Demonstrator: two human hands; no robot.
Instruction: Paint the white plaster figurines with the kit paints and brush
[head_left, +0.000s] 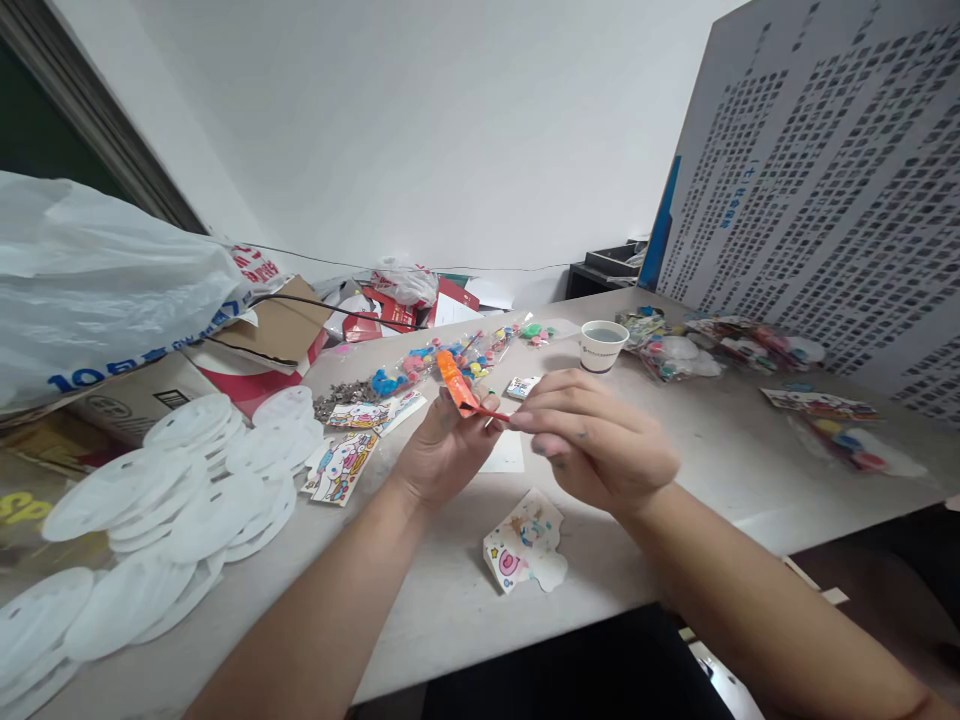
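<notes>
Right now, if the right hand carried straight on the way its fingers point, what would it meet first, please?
The right hand points left, pinching an orange tube; it would most likely meet the left hand first, since that hand holds the same tube right beside it.

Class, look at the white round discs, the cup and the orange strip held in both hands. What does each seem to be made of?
White discs: probably thin matte plastic or card, flat and stacked.
Cup: likely paper, with a rolled rim and printed band.
Orange strip: seemingly glossy plastic film, bending between left hand and right hand.
</notes>
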